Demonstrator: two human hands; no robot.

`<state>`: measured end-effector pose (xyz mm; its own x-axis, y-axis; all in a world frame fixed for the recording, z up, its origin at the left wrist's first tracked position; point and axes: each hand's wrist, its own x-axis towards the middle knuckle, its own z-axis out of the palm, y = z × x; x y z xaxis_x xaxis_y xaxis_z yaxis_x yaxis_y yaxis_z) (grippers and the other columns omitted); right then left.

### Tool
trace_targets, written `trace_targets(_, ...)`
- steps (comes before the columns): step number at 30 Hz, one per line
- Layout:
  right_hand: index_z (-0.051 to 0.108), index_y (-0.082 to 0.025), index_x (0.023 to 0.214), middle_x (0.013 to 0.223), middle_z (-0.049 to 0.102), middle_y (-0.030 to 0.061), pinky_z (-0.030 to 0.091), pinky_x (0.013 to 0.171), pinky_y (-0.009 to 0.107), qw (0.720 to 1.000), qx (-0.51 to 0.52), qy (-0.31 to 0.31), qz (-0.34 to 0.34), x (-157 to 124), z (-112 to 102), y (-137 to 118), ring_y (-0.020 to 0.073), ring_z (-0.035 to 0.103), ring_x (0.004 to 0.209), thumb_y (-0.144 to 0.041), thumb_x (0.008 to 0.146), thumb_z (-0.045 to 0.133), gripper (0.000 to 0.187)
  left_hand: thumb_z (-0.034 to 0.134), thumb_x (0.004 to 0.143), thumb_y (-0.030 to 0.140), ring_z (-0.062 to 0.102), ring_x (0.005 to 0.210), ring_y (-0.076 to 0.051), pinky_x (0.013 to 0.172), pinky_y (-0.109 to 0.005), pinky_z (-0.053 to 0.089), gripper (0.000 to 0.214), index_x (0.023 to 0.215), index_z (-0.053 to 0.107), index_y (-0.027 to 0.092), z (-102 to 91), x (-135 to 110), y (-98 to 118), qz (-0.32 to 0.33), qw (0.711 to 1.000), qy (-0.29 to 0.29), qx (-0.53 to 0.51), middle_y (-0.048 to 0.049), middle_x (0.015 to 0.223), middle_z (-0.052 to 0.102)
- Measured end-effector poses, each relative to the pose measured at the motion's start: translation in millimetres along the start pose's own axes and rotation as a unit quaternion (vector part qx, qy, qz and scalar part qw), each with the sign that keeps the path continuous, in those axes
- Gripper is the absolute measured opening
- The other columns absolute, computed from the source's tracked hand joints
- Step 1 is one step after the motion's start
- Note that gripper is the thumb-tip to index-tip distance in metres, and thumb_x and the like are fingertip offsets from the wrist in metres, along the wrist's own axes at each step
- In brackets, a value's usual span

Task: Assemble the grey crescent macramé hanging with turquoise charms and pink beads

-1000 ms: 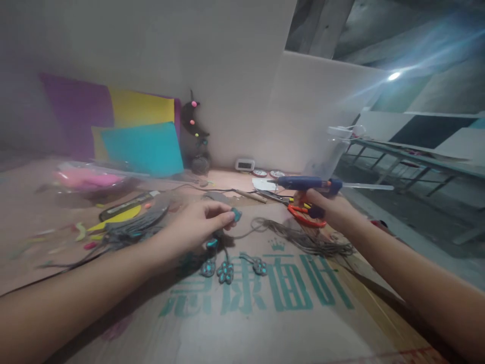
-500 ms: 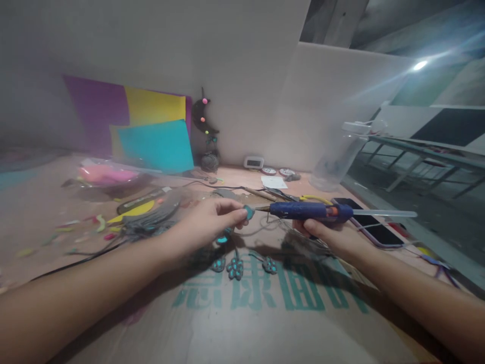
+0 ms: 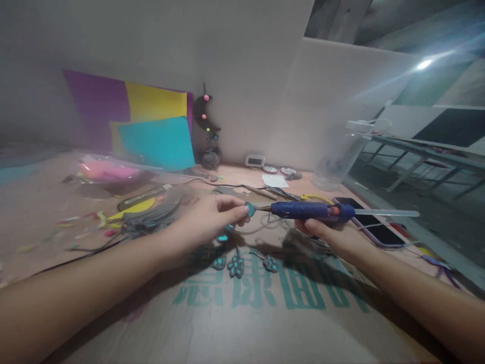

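Between the thumb and fingers of my left hand (image 3: pixel 215 215) is a small round teal piece (image 3: pixel 250 209). My right hand (image 3: pixel 322 230) is wrapped round a blue glue gun (image 3: pixel 303 210), held level with its nozzle at the teal piece; I cannot tell whether they touch. A clear glue stick (image 3: pixel 386 213) sticks out of the gun's back end. Below my hands, grey cord flowers with teal petals lie on the table: a larger flower (image 3: pixel 235 266), a small one (image 3: pixel 270 263) to the right and another (image 3: pixel 219 262) to the left.
Grey cord (image 3: pixel 147 222) and colourful scraps lie at the left. Behind them stand purple, yellow and blue sheets (image 3: pixel 157 144). A phone (image 3: pixel 379 230) lies beyond my right hand, near the table edge. A clear plastic cup (image 3: pixel 333 162) and a small white clock (image 3: pixel 254 161) stand at the back.
Both hands, the teal piece and the glue gun have shifted very slightly to the right in view. The holds are the same.
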<state>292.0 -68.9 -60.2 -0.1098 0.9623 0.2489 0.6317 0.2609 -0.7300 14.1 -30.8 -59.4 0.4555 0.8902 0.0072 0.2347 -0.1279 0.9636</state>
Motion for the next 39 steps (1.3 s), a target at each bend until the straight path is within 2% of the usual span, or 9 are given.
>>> trace_targets(12,0.063,-0.021,0.075,0.074,0.064,0.0063,0.052,0.065,0.037,0.998,0.011,0.014,0.059,-1,1,1,0.0233,0.060,0.072,-0.065,0.072,0.063,0.044,0.061,0.086,0.053,0.055,0.068,-0.012,0.054,-0.022,0.040,0.034,0.087,0.068,0.020,-1.7,5,-11,0.008,1.000,-0.015,-0.013,-0.0011,0.083,0.065)
trace_targets(19,0.064,-0.020,0.073,0.074,0.067,0.0068,0.054,0.066,0.037,0.998,-0.003,0.022,0.066,0,1,0,0.0240,0.063,0.072,-0.063,0.071,0.064,0.043,0.060,0.087,0.053,0.056,0.068,-0.012,0.052,-0.022,0.039,0.034,0.088,0.068,0.020,-1.7,4,-8,-0.005,1.000,-0.012,-0.006,-0.0010,0.083,0.066)
trace_targets(24,0.066,-0.021,0.080,0.078,0.070,0.0071,0.056,0.070,0.038,0.996,0.013,0.017,0.089,-1,1,4,0.0261,0.066,0.078,-0.063,0.071,0.065,0.043,0.061,0.087,0.052,0.056,0.068,-0.012,0.054,-0.022,0.040,0.033,0.086,0.067,0.019,-2.0,3,-5,-0.001,1.000,-0.016,-0.008,-0.0009,0.081,0.066)
trace_targets(28,0.063,-0.021,0.074,0.072,0.067,0.0057,0.053,0.064,0.035,0.998,-0.002,0.005,0.064,0,1,2,0.0231,0.063,0.070,-0.061,0.077,0.061,0.040,0.061,0.086,0.052,0.058,0.070,-0.013,0.053,-0.023,0.039,0.034,0.085,0.067,0.019,-1.9,5,-8,0.004,1.000,-0.018,-0.004,-0.0015,0.082,0.066)
trace_targets(30,0.060,-0.020,0.066,0.068,0.065,0.0054,0.051,0.062,0.034,0.999,-0.007,-0.025,0.033,3,0,0,0.0210,0.061,0.066,-0.059,0.082,0.056,0.042,0.061,0.086,0.053,0.059,0.072,-0.015,0.056,-0.024,0.041,0.035,0.086,0.068,0.019,-2.5,6,-10,0.006,1.000,-0.016,-0.005,-0.0025,0.083,0.067)
trace_targets(34,0.067,-0.019,0.071,0.074,0.069,0.0064,0.051,0.075,0.036,0.995,0.032,-0.091,-0.015,11,-2,2,0.0217,0.065,0.075,-0.059,0.088,0.052,0.046,0.063,0.084,0.053,0.059,0.074,-0.015,0.061,-0.025,0.042,0.036,0.085,0.067,0.017,-6.4,9,-8,0.024,1.000,0.002,-0.009,-0.0040,0.082,0.068)
trace_targets(36,0.070,-0.019,0.075,0.078,0.071,0.0074,0.052,0.080,0.037,0.995,0.059,-0.081,-0.018,16,-6,3,0.0229,0.067,0.079,-0.061,0.088,0.051,0.047,0.064,0.084,0.052,0.057,0.071,-0.014,0.060,-0.025,0.041,0.035,0.081,0.067,0.017,-8.9,10,-5,0.037,0.999,0.017,-0.004,-0.0034,0.081,0.067)
trace_targets(39,0.070,-0.019,0.078,0.083,0.073,0.0092,0.053,0.082,0.040,0.993,0.115,-0.030,-0.016,25,-17,5,0.0244,0.067,0.081,-0.062,0.085,0.054,0.047,0.064,0.083,0.052,0.054,0.064,-0.013,0.056,-0.024,0.038,0.035,0.080,0.066,0.017,-10.5,11,-7,0.035,0.999,0.034,-0.013,-0.0018,0.076,0.064)
